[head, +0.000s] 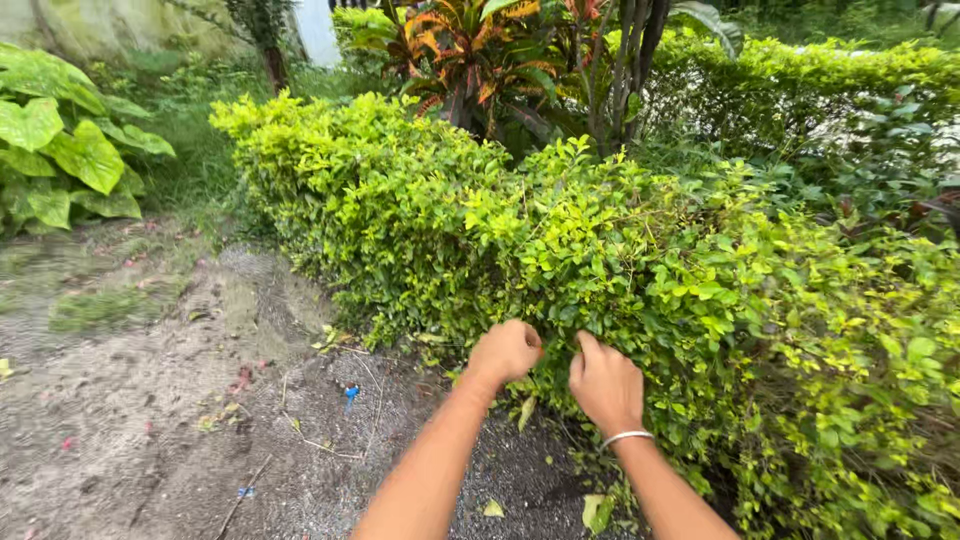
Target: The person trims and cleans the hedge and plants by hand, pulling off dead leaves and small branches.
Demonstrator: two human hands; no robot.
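Two bare hands work into the side of a low yellow-green hedge (600,260) beside a dirt path (150,420).

The hedge is dense with small glossy leaves, lime on top and darker lower down, and runs from upper left to lower right. The left hand (505,352) is curled into a fist at the foliage; the right hand (605,385), with one pale bangle (626,437) at the wrist, has its fingers bent into the leaves. What either grips is hidden. Both forearms are cut off below.

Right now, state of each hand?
Left hand: fist closed at the hedge; contents not visible.
Right hand: fingers curled into the foliage; grasp cannot be told.
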